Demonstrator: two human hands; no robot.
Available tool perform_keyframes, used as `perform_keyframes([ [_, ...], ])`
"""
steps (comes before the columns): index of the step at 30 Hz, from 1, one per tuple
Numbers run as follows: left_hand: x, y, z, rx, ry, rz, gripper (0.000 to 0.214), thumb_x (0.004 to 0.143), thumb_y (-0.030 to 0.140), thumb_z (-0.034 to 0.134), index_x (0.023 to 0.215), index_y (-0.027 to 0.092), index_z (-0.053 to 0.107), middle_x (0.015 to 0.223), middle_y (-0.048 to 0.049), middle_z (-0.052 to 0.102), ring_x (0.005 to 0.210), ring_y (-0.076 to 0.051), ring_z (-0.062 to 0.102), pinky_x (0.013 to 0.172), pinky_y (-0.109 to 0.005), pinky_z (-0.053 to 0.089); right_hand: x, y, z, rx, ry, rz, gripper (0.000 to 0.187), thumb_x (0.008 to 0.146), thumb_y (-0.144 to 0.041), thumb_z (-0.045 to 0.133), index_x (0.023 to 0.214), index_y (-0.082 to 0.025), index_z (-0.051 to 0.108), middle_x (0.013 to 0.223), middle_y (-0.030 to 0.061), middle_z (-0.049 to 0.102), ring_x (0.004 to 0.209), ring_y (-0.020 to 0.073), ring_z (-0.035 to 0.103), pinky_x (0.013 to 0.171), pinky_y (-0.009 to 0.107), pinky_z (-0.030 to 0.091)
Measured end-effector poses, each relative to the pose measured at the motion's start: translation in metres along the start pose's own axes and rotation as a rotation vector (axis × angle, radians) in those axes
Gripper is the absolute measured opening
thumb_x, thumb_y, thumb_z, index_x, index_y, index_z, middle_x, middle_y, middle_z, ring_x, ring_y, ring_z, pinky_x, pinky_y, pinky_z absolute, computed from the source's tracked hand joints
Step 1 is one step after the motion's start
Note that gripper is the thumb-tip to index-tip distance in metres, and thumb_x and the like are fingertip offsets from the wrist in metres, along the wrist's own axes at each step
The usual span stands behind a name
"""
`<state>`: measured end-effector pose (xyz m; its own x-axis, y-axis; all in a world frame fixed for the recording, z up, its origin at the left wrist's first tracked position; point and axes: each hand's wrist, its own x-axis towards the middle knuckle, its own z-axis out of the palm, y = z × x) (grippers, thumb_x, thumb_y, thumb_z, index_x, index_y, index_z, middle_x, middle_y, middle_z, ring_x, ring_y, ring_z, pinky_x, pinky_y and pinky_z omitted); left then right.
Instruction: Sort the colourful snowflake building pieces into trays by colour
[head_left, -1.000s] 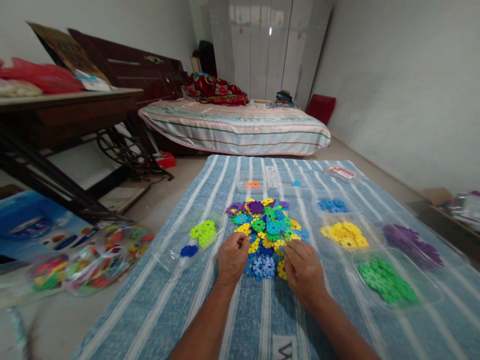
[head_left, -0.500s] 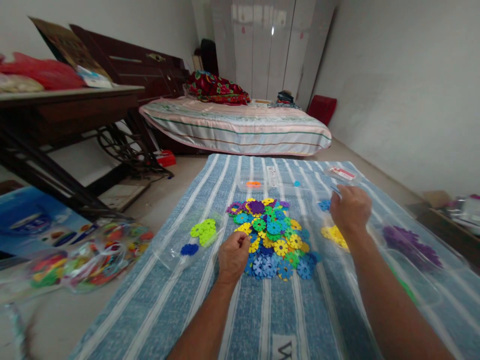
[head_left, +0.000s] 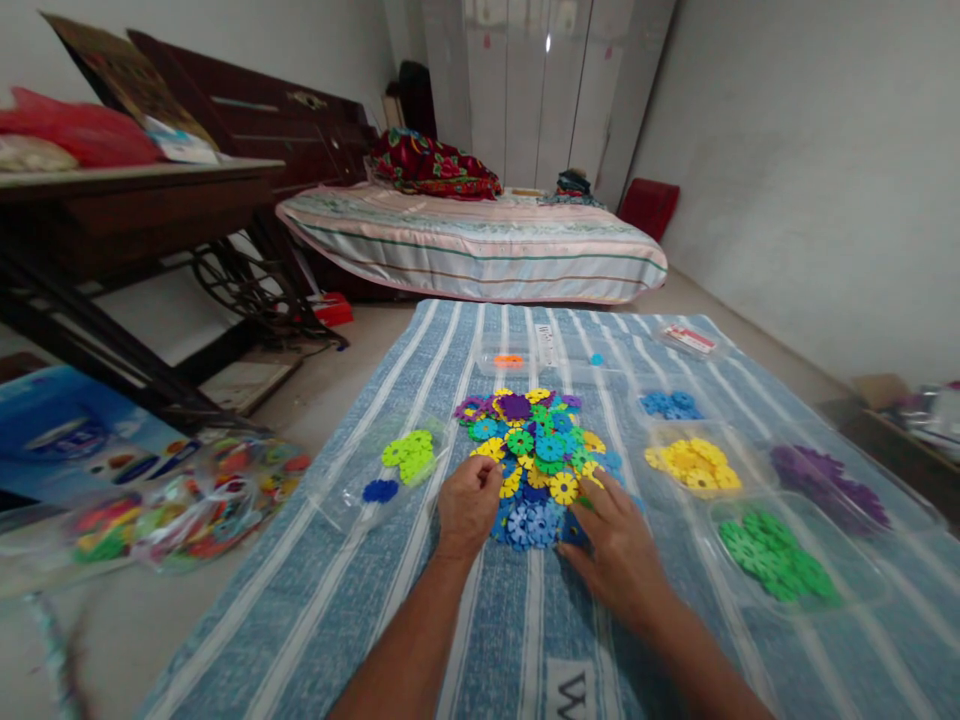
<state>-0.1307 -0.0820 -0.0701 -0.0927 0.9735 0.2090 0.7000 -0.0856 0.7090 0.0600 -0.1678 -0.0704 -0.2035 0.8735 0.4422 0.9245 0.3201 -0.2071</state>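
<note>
A heap of flower-shaped plastic discs (head_left: 551,445) in yellow, blue, green, teal and purple lies mid-table. At its left edge my left hand (head_left: 469,505) rests with fingers curled together; whatever they may hold is hidden. My right hand (head_left: 616,535) reaches over the heap's near right side, thumb and fingers apart, touching the discs there. Clear trays stand to the right: one with blue discs (head_left: 671,404), one with yellow discs (head_left: 694,464), one with green discs (head_left: 776,555) and one with purple discs (head_left: 829,485).
A clear tray at left carries lime discs (head_left: 409,455) and dark blue discs (head_left: 379,491). Farther back, another tray has orange discs (head_left: 508,360) and a small blue disc (head_left: 596,359). Bags of colourful pieces (head_left: 217,500) lie left of the striped tablecloth (head_left: 300,600).
My right hand has come back from above the blue tray at the right to the heap, uncovering the trays. The left hand has stayed nearly in place.
</note>
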Motion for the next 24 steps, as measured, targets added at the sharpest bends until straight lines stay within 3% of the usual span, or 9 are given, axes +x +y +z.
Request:
perform_keyframes([
  [8, 0.000, 0.000, 0.000, 0.003, -0.002, -0.004, 0.017, 0.078, 0.031, 0.049, 0.069, 0.021, 0.059, 0.063, 0.0031, 0.061, 0.063, -0.011, 0.057, 0.059, -0.020, 0.039, -0.006, -0.005, 0.008, -0.014, 0.036, -0.007, 0.020, 0.083, -0.025, 0.055, 0.098, -0.014, 0.063, 0.118, 0.0140, 0.057, 0.122, 0.0294, 0.042, 0.095, 0.048, 0.043],
  [16, 0.001, -0.002, 0.002, 0.014, -0.002, -0.007, 0.016, 0.078, 0.031, 0.050, 0.070, 0.021, 0.059, 0.064, 0.0031, 0.062, 0.062, -0.011, 0.057, 0.060, -0.020, 0.039, 0.000, 0.003, 0.008, 0.055, 0.257, -0.069, 0.016, 0.086, -0.016, 0.048, 0.088, -0.018, 0.064, 0.102, 0.0088, 0.065, 0.112, 0.0215, 0.051, 0.092, 0.042, 0.047],
  [21, 0.002, -0.004, 0.002, 0.002, -0.004, 0.004, 0.016, 0.079, 0.032, 0.049, 0.071, 0.021, 0.059, 0.065, 0.0028, 0.063, 0.062, -0.012, 0.057, 0.061, -0.021, 0.040, 0.015, 0.012, 0.001, 0.047, 0.302, -0.074, 0.015, 0.086, -0.017, 0.049, 0.084, -0.022, 0.063, 0.094, 0.0051, 0.065, 0.104, 0.0195, 0.055, 0.090, 0.038, 0.049],
  [24, 0.003, -0.005, 0.002, 0.007, 0.001, 0.006, 0.016, 0.078, 0.032, 0.050, 0.071, 0.021, 0.059, 0.065, 0.0032, 0.063, 0.062, -0.011, 0.057, 0.062, -0.021, 0.039, 0.037, 0.031, -0.012, -0.064, 0.290, -0.063, 0.020, 0.088, -0.020, 0.046, 0.074, -0.025, 0.060, 0.087, 0.0020, 0.064, 0.094, 0.0173, 0.058, 0.084, 0.034, 0.050],
])
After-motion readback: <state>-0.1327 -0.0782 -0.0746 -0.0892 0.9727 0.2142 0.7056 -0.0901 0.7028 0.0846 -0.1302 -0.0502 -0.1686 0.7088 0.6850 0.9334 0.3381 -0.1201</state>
